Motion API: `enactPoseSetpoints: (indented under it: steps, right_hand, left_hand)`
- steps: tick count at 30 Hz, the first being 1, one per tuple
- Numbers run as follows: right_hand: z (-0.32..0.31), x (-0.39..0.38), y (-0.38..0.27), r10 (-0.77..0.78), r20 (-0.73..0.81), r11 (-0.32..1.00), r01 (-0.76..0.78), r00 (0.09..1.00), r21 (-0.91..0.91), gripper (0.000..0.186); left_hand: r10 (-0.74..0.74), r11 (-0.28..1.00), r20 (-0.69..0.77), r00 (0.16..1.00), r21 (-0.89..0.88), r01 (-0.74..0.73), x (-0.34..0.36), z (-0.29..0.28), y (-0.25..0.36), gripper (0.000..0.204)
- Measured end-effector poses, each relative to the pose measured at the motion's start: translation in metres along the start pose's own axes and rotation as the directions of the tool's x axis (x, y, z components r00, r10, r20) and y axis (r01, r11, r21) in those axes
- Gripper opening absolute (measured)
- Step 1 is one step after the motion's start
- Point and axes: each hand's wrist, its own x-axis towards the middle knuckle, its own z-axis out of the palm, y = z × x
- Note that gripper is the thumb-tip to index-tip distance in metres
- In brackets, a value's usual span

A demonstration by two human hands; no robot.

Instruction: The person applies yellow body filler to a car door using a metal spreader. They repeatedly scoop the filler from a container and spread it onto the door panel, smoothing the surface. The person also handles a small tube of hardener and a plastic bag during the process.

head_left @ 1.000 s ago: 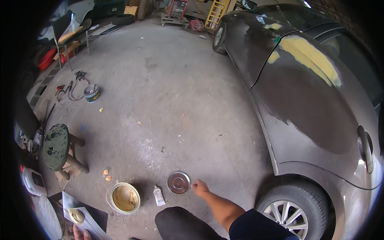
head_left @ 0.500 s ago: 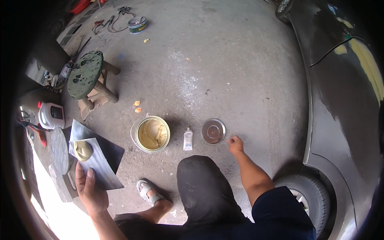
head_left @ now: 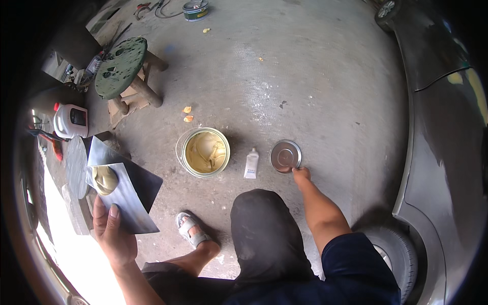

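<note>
My left hand [head_left: 114, 231] grips thin, grey metal sheets [head_left: 131, 208], fingers and thumb at their lower left edge. A dollop of beige putty [head_left: 104, 180] sits on the top sheet. On the floor stands an uncovered round tin [head_left: 205, 176] with beige putty [head_left: 207, 147] inside and a wire handle at its left. To its right lies a white squeeze tube [head_left: 251, 165]. Beyond that is a round metal lid [head_left: 284, 154], flat on the floor. My right hand [head_left: 302, 176] is at the lid's lower right rim, its fingers curled onto the edge.
A green-topped stool [head_left: 121, 68] stands at the far left, a white jug [head_left: 71, 121] nearer. Another tin [head_left: 195, 10] and hoses lie at the back. A dark car [head_left: 437, 152] with patches of yellowish filler lines the right side, its wheel [head_left: 394, 254] close to my right arm.
My right hand has gone from beside the lid onto its rim. The view has shifted, so floor things sit higher and further right. My left hand still holds the sheets.
</note>
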Motion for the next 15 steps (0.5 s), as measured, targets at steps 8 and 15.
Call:
enactPoseSetpoints:
  steps: [8, 15]
  right_hand:
    - [-0.008, -0.028, -0.029, 0.073, -0.151, 0.995, -0.081, 0.986, -0.05, 0.041]
    - [0.002, 0.007, -0.011, 0.044, -0.16, 0.999, -0.041, 0.986, 0.023, 0.039]
  left_hand:
    - [0.004, 1.0, 0.007, 1.0, -0.003, -0.004, -0.002, -0.002, 0.0, 0.043]
    - [0.003, 0.999, 0.017, 1.0, -0.046, -0.003, -0.001, -0.007, 0.005, 0.042]
